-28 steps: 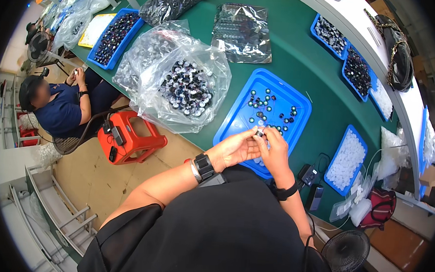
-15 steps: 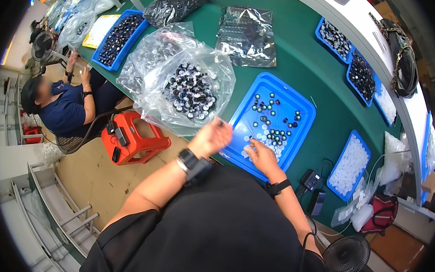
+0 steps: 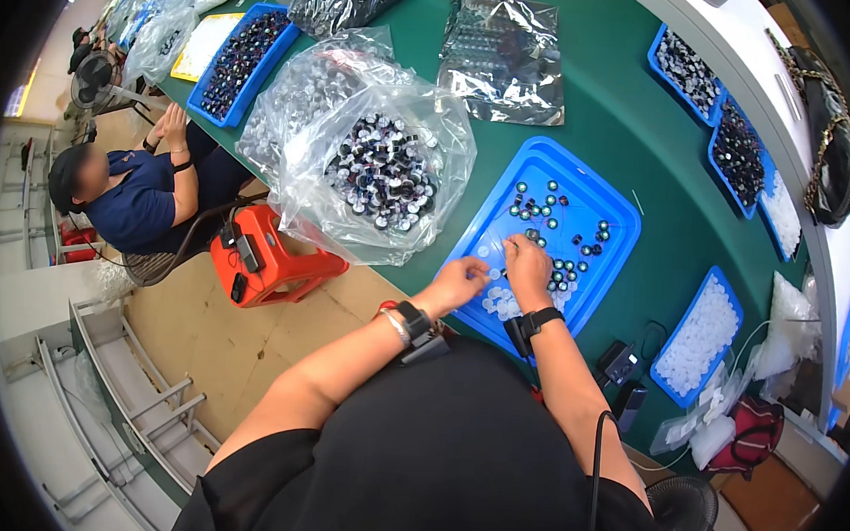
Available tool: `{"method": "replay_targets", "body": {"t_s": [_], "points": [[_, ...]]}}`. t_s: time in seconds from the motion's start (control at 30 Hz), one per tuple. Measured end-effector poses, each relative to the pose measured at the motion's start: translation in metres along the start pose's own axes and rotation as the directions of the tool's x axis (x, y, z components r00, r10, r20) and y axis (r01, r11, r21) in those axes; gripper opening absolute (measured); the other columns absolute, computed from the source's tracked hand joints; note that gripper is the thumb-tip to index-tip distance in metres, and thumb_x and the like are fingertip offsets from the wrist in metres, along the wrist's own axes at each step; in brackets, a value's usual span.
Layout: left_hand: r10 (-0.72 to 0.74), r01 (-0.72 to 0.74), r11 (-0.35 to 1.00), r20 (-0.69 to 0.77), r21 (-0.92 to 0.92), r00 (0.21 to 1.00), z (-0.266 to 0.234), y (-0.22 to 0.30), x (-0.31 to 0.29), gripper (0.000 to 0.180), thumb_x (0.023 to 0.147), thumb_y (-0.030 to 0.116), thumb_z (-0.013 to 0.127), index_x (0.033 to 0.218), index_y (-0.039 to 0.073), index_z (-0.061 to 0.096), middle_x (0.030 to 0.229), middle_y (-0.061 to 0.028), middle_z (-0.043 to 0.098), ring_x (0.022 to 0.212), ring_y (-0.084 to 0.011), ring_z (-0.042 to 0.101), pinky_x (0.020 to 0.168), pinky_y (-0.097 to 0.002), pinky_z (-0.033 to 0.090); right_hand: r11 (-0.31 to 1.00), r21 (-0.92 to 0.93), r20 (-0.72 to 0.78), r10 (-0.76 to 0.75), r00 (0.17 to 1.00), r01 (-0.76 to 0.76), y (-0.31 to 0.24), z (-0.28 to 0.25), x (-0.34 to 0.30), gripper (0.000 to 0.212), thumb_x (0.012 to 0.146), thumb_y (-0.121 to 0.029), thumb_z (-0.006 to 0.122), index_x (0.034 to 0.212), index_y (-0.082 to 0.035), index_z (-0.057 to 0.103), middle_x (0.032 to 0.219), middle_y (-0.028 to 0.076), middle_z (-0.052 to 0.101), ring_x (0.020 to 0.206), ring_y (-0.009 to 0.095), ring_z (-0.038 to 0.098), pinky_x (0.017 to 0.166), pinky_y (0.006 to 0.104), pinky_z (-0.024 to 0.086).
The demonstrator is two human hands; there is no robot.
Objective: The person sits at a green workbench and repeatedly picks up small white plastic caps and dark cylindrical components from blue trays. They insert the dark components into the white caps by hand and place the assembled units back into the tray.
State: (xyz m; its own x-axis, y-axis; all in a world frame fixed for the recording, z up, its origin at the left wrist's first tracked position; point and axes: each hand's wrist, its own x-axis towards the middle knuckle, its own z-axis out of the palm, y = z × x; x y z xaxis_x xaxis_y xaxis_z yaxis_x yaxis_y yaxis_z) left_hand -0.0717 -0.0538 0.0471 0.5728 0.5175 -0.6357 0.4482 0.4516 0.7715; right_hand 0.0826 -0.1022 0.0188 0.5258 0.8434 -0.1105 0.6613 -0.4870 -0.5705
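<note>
My left hand (image 3: 457,285) is over the near-left rim of a blue tray (image 3: 606,245), its fingers drawn together and slightly blurred. My right hand (image 3: 530,270) reaches into the tray with curled fingers pressed together. Whatever either hand holds is too small or hidden to make out. Small dark round pieces with shiny greenish tops (image 3: 543,210) lie scattered in the tray's far part and to the right of my right hand. Translucent white discs (image 3: 501,303) are heaped between my hands at the near side.
Left of the tray stands an open clear bag (image 3: 382,170) of dark and clear round pieces. A flat dark plastic packet (image 3: 502,61) lies beyond. Other blue trays line the right, one with white pieces (image 3: 698,336). A co-worker (image 3: 147,190) sits left, near a red stool (image 3: 270,261).
My left hand has moved rightward and down from beside the bag to the tray's edge. My right hand has reached farther into the tray. The whole view has shifted slightly.
</note>
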Motion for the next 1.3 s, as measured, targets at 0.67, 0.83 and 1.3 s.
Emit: {"method": "replay_targets", "body": {"t_s": [0.67,0.83,1.3], "points": [[0.147,0.020,0.941,0.461,-0.337,0.875,0.010,0.077,-0.023,0.034,0.095,0.018,0.054,0.125,0.005,0.050,0.097,-0.0035,0.062,0.087,-0.0103,0.062,0.078,-0.0239,0.049,0.293,0.769,0.585,0.033,0.810,-0.568,-0.027,-0.124,-0.041,0.013,0.084,-0.013,0.067,0.086,-0.003,0.058,0.074,0.006,0.064,0.065,0.015,0.063,0.058,0.0259,0.051],[0.145,0.083,0.922,0.537,-0.377,0.831,0.016,0.086,-0.041,0.033,0.094,0.021,0.055,0.123,0.006,0.052,0.090,-0.0016,0.063,0.078,-0.0061,0.058,0.069,-0.0200,0.047,0.170,0.740,0.671,-0.118,0.732,-0.651,-0.027,-0.140,-0.044,0.018,0.084,-0.014,0.068,0.093,-0.003,0.057,0.076,0.006,0.064,0.066,0.013,0.063,0.056,0.0213,0.049],[0.226,-0.045,0.925,0.453,-0.376,0.863,0.033,0.107,-0.054,0.018,0.092,0.022,0.059,0.103,0.008,0.061,0.089,0.0018,0.062,0.075,-0.0044,0.054,0.068,-0.0203,0.044,0.354,0.840,0.474,-0.112,0.874,-0.410,-0.038,-0.175,-0.067,0.014,0.089,-0.014,0.060,0.093,-0.001,0.060,0.077,0.006,0.063,0.066,0.011,0.059,0.059,0.0231,0.047]]}}
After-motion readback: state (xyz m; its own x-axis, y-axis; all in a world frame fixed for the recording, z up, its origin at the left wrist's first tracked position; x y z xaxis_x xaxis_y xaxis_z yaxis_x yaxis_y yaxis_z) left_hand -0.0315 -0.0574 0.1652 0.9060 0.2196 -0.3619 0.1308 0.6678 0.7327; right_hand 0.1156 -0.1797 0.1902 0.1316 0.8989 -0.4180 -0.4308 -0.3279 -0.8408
